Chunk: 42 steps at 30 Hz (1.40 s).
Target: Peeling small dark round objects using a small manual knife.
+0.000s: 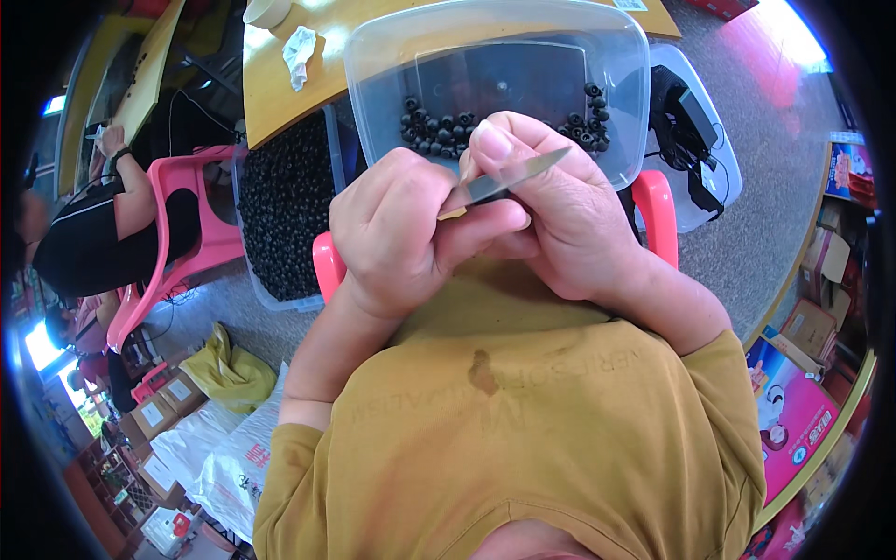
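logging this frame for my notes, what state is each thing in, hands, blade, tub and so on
left hand: closed around the blade's handle end
right hand: closed, thumb against the blade
thin metal blade: held by both hands, tip pointing up and right
clear plastic tub: open, no lid, small black round parts lying in it
large bin of black parts: open, nearly full
pink chair: upright

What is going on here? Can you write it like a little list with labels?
left hand: left hand curled shut around the handle end of the tweezers
right hand: right hand closed, thumb pressing on the tweezers
tweezers: thin, metal, tip pointing up and right
tub: clear plastic tub just beyond the hands
in the tub: small black round parts
bigger bin: bin full of black parts, to the left
nearby: another person on a pink chair
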Each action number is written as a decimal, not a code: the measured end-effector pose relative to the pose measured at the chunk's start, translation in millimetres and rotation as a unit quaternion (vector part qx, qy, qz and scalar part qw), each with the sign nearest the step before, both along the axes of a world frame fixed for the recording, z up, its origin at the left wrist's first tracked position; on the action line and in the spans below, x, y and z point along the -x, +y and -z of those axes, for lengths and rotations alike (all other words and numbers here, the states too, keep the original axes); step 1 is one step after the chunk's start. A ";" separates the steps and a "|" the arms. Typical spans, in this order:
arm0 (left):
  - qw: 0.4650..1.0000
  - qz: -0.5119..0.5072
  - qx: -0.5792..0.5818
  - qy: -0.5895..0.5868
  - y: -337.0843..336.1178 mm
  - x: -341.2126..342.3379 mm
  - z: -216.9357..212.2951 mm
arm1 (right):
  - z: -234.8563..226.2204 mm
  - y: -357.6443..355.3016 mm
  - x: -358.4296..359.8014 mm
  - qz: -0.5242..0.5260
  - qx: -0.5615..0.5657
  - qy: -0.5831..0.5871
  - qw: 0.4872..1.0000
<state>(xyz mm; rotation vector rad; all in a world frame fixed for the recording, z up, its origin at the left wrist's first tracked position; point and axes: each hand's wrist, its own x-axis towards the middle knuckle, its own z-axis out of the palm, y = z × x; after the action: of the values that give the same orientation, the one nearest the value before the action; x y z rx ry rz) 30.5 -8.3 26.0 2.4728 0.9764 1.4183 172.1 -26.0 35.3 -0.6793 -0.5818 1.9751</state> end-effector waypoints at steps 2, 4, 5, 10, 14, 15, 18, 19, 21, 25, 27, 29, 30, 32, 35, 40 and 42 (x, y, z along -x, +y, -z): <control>1.000 0.003 -0.001 0.002 1.3 -1.9 2.1 | 0.9 0.6 0.6 0.004 0.008 0.003 1.000; 1.000 0.007 -0.004 0.005 3.1 -2.7 3.5 | 3.0 1.7 -0.8 0.015 0.031 0.015 0.999; 1.000 0.008 0.006 0.019 3.9 -2.6 3.2 | 4.9 3.1 -1.0 0.016 0.028 0.016 0.999; 0.996 0.013 0.083 -0.020 5.6 -9.3 3.7 | 3.7 7.3 -3.4 0.051 0.022 -0.003 0.998; 0.934 -0.015 0.343 -0.096 9.9 -11.5 -4.7 | 4.5 10.3 -2.9 0.104 0.007 -0.027 0.994; 0.915 -0.007 0.388 -0.111 10.1 -12.8 -4.1 | 5.6 10.9 -4.0 0.107 -0.009 -0.041 0.993; 0.854 0.033 0.480 -0.195 8.2 -18.2 -10.3 | 11.1 12.9 -6.2 0.112 -0.051 -0.047 0.991; 0.857 0.036 0.476 -0.193 11.3 -19.5 -13.6 | 10.3 12.5 -6.3 0.125 -0.043 -0.056 0.990; 0.801 0.055 0.552 -0.224 18.0 -21.1 -20.5 | 11.3 13.5 -7.5 0.128 -0.034 -0.066 0.989; 0.758 0.070 0.606 -0.230 34.5 -17.6 -28.1 | 9.5 15.2 -9.1 0.128 -0.032 -0.075 0.988; 0.727 0.092 0.640 -0.233 45.5 -16.7 -35.9 | 7.8 15.2 -9.1 0.134 -0.031 -0.077 0.988; 0.737 0.092 0.629 -0.231 67.8 -14.2 -46.8 | 7.6 15.5 -10.2 0.141 -0.031 -0.081 0.986; 0.745 0.090 0.620 -0.230 83.6 -13.4 -53.2 | 11.2 16.1 -10.1 0.125 -0.035 -0.100 0.986; 0.787 0.069 0.557 -0.256 131.0 -14.3 -72.6 | 17.0 21.4 -10.6 0.078 -0.059 -0.163 0.982; 0.823 0.051 0.473 -0.311 215.4 -20.1 -116.4 | 32.6 29.1 -11.1 -0.012 -0.200 -0.333 0.921; 0.830 -0.025 0.454 -0.323 272.0 -10.8 -109.7 | 50.2 32.6 -20.6 -0.044 -0.406 -0.657 0.634; 0.814 0.007 0.473 -0.338 248.3 -14.6 -86.9 | 53.0 34.0 -19.3 -0.072 -0.399 -0.721 0.563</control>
<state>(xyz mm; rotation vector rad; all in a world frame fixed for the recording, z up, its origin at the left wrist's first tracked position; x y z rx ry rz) 45.1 240.1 112.8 1.1346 1.0830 1.1944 191.4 8.0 -17.7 -1.5346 -2.3380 0.5553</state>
